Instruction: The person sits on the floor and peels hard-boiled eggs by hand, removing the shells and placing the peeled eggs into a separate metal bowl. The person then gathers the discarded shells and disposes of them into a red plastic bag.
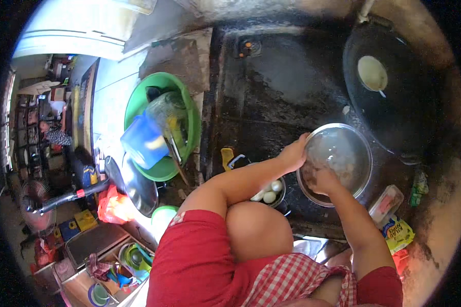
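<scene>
A round metal basin (370, 161) of cloudy water stands on the dark wet floor in front of me. My left hand (295, 155) grips its left rim. My right hand (324, 181) is down inside the basin, with its fingers at the water. Murky liquid blurs the pale and brownish pieces beneath, so I cannot see whether the fingers hold any. Partly covered by my left forearm, a metal pot (283, 197) with several white eggs (269, 197) sits beside my knee.
A green tub (194, 126) holds a blue plastic container (144, 142) and other kitchenware at left. A large dark round vessel (399, 111) with a pale bowl (372, 73) is at upper right. A yellow packet (399, 232) and a clear plastic box (386, 205) lie right. A person (57, 134) is far left.
</scene>
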### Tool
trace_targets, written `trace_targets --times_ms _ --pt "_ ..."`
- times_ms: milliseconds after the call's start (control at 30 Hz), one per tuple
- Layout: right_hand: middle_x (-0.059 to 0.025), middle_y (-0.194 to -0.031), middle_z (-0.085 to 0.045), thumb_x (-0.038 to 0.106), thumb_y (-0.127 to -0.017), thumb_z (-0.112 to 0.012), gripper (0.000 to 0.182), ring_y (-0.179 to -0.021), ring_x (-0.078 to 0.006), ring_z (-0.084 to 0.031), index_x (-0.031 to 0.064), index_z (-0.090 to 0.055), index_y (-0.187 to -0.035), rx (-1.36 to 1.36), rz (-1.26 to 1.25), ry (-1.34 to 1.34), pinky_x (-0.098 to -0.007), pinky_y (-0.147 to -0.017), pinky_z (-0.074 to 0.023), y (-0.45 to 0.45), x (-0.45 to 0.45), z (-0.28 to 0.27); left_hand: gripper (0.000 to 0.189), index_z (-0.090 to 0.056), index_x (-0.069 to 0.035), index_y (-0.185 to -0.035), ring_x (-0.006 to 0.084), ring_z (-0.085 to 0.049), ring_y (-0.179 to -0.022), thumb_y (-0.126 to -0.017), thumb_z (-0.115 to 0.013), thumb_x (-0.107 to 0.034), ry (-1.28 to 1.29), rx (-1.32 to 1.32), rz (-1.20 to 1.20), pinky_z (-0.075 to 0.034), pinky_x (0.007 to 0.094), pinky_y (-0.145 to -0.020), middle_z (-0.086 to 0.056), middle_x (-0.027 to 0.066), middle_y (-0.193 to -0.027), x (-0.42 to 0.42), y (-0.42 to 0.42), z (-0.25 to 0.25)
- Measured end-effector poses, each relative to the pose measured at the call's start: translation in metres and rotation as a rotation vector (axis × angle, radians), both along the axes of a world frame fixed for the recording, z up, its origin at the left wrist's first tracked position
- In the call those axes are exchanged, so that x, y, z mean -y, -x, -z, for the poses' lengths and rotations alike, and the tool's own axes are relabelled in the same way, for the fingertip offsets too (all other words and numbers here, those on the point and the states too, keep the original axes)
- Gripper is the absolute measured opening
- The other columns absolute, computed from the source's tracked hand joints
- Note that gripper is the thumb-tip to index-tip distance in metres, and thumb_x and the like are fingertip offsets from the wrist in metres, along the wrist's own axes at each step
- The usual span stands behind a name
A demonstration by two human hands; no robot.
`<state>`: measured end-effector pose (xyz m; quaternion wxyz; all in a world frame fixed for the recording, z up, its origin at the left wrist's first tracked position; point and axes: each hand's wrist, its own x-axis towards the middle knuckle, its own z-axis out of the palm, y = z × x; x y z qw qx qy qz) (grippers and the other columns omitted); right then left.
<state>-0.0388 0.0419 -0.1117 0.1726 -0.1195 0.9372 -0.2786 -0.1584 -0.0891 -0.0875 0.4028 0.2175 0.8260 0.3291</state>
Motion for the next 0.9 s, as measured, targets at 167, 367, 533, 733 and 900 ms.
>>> trace_targets --times_ms 167,367,533,733,900 --pt "-0.0127 -0.108 -0.056 0.036 -0.067 -0.061 0.038 -0.101 -0.0305 -0.05 0.0145 -0.062 -0.099 0.401 0.1 0.081 -0.0415 -0.089 -0.0383 -0.04 -0.017 0.015 0.052 -0.027 -0.008 -0.128 0.041 -0.05 -0.1 -0.078 -0.04 -0.003 -0.116 -0.065 0.011 -0.042 0.0429 -0.085 -0.052 0.0251 -0.108 0.003 -0.001 -0.015" --pt "-0.0112 -0.089 -0.063 0.049 -0.072 -0.059 0.044 -0.081 -0.0259 -0.059 0.0122 -0.064 -0.094 0.614 0.179 0.127 -0.0359 -0.074 -0.044 -0.034 -0.042 -0.009 0.061 -0.016 -0.006 -0.13 0.0445 -0.056 -0.078 -0.077 -0.046 -0.006 0.034 -0.074 0.071 -0.044 0.0494 -0.073 -0.056 0.0297 -0.086 -0.001 -0.005 0.007" --pt "-0.0086 -0.081 -0.063 0.049 -0.075 -0.056 0.043 -0.077 -0.022 -0.06 0.0098 -0.063 -0.093 0.961 0.269 0.216 -0.0344 -0.069 -0.0452 -0.038 -0.049 -0.039 0.061 -0.014 -0.008 -0.132 0.0385 -0.059 -0.076 -0.078 -0.043 -0.005 0.082 0.13 0.064 -0.048 0.0442 -0.063 -0.057 0.0269 -0.086 -0.011 -0.03 -0.007" --pt "-0.0082 -0.094 -0.056 0.033 -0.078 -0.057 0.04 -0.084 -0.0207 -0.055 0.0061 -0.054 -0.107 0.744 0.316 0.5 -0.0344 -0.069 -0.0472 -0.092 -0.04 0.038 0.062 -0.01 -0.018 -0.135 0.0346 -0.057 -0.089 -0.082 -0.039 -0.005 -0.059 0.496 -0.111 -0.054 0.0401 -0.064 -0.048 0.0239 -0.11 -0.022 -0.068 0.009" --pt "-0.0059 -0.088 -0.054 0.031 -0.079 -0.052 0.032 -0.079 -0.0167 -0.054 0.0068 -0.053 -0.101 0.964 0.609 0.939 -0.0337 -0.062 -0.0463 -0.102 -0.039 0.064 0.052 -0.013 -0.019 -0.135 0.0338 -0.047 -0.107 -0.088 -0.036 -0.016 -0.08 0.754 -0.143 -0.05 0.049 -0.078 -0.033 0.015 -0.128 -0.038 -0.075 0.0"
